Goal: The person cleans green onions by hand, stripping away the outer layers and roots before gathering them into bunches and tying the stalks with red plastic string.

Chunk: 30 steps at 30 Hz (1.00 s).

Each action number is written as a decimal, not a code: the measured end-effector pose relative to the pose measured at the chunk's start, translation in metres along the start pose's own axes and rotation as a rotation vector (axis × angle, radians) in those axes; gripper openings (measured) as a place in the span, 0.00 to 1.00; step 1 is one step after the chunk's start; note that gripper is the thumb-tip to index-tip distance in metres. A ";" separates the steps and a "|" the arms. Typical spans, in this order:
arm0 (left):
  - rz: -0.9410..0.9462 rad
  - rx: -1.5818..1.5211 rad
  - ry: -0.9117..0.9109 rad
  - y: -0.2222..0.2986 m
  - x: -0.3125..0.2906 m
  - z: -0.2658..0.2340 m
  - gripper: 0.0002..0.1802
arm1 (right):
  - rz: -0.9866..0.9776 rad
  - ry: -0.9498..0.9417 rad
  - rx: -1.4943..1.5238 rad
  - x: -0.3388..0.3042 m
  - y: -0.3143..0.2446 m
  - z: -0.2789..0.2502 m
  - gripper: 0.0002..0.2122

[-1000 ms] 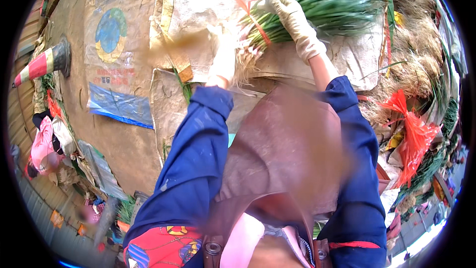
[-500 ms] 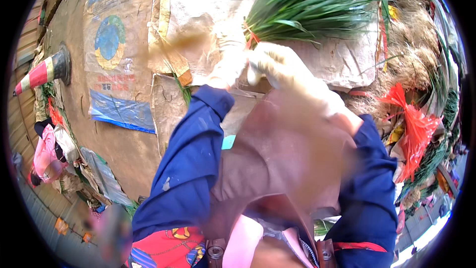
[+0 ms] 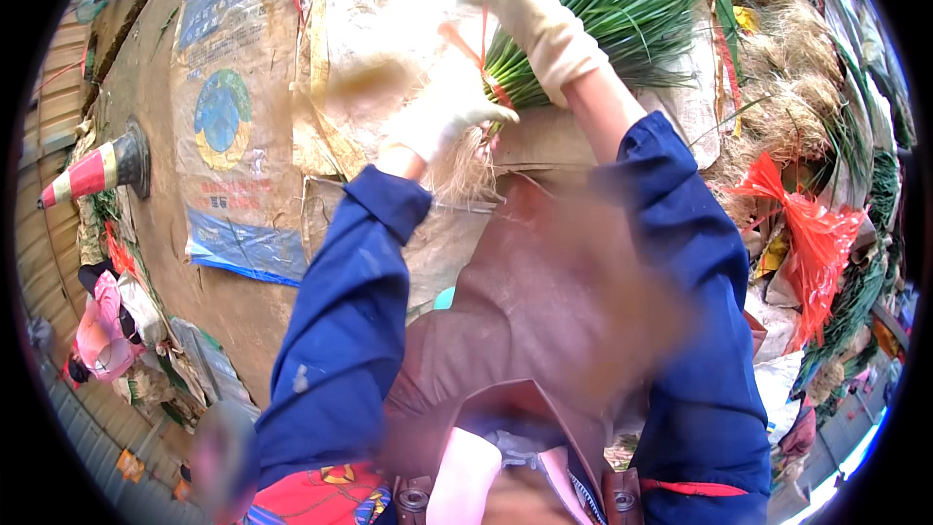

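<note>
A bundle of long green leafy stalks (image 3: 622,15) with hairy pale roots (image 3: 465,173) lies on pale sacking ahead of me. Round its root end runs a red tie strip (image 3: 500,90). My left hand (image 3: 442,122), in a whitish glove, is closed on the root end, its thumb by the tie. Over the leaves reaches my gloved right hand (image 3: 525,19), its fingers pinched on the strip, which rises taut from the bundle. Glare washes out part of the left glove, and the right fingertips lie near the upper edge.
Flattened printed sacks (image 3: 233,126) cover the ground to the left, with a red-and-white striped cone (image 3: 92,173) beyond. A person in pink (image 3: 105,326) is at far left. On the right are heaped rooty bundles (image 3: 787,68) and a bunch of red plastic strips (image 3: 807,224).
My right hand has moved up and away from the tie, drawing the strip upward. My left hand has shifted slightly left and down; the roots now show below it.
</note>
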<state>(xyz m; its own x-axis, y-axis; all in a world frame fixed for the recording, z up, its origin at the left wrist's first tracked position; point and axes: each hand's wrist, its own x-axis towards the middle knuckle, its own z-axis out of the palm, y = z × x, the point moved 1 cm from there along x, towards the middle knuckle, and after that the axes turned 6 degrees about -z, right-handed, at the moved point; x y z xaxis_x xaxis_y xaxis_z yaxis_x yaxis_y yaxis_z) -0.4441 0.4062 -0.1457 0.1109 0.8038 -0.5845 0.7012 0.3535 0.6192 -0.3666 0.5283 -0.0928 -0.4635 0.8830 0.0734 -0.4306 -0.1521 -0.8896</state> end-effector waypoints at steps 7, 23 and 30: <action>0.012 -0.119 0.360 -0.024 -0.012 0.026 0.14 | 0.530 -0.331 -0.344 -0.095 -0.029 0.021 0.14; 0.078 -0.112 0.294 -0.015 0.024 0.021 0.15 | 0.485 -0.543 -0.404 -0.203 -0.091 -0.017 0.14; 0.027 0.030 0.418 -0.016 0.024 0.038 0.15 | 0.606 -0.589 -0.455 -0.212 -0.095 -0.030 0.13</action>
<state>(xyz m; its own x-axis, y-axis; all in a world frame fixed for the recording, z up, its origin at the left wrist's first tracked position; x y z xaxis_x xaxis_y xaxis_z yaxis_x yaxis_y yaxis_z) -0.4260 0.4018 -0.1897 -0.1616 0.9399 -0.3008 0.7231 0.3202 0.6120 -0.2049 0.3691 -0.0375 -0.8770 0.3271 -0.3520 0.2944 -0.2131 -0.9316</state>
